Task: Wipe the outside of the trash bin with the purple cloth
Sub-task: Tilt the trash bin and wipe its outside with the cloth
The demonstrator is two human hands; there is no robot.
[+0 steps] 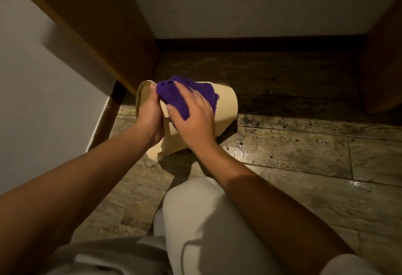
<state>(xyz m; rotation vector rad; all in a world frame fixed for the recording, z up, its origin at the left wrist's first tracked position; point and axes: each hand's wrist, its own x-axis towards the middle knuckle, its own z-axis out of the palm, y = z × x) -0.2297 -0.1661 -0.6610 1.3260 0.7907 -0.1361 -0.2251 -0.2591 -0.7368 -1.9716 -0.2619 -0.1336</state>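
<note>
A beige plastic trash bin (pixel 226 105) lies tipped on its side on the floor, its open rim to the left and its base to the right. My left hand (pixel 150 118) grips the rim, thumb over the edge. A purple cloth (pixel 176 98) is spread over the bin's upper side. My right hand (pixel 193 120) lies flat on the cloth, fingers apart, pressing it against the bin's outer wall. Part of the bin's near side is hidden behind both hands.
A wooden panel (pixel 91 24) slants down just left of the bin, and another wooden side (pixel 382 74) stands at the right. A white wall (pixel 250 3) closes the back. Dark specks and wet patches (pixel 250 142) mark the wood-look floor. My knee (pixel 195 209) in light trousers is below the bin.
</note>
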